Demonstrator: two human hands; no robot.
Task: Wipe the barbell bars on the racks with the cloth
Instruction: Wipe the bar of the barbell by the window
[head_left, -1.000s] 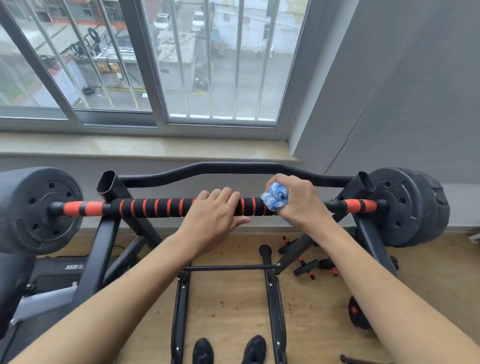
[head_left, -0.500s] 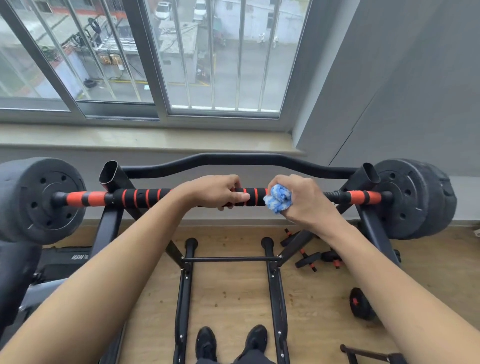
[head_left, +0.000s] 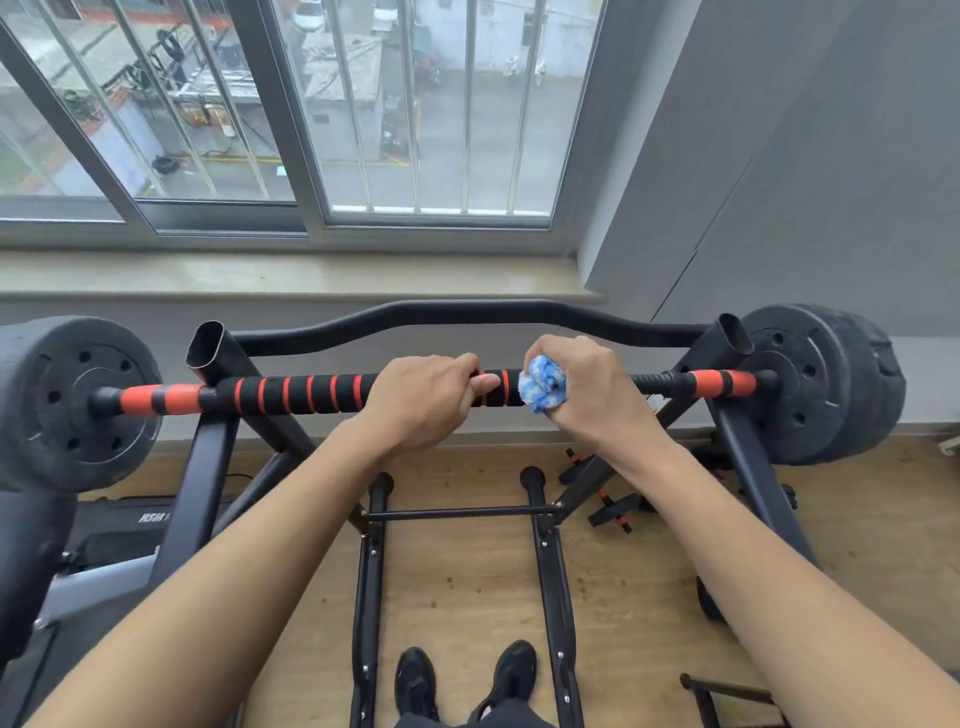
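Presently, right hand (head_left: 592, 387) clenched round blue-and-white cloth (head_left: 542, 388) on the racked barbell bar (head_left: 306, 395), left hand (head_left: 426, 397) wrapped on the bar just beside that grip; best swept outward, firmly, away from the steadying hand.
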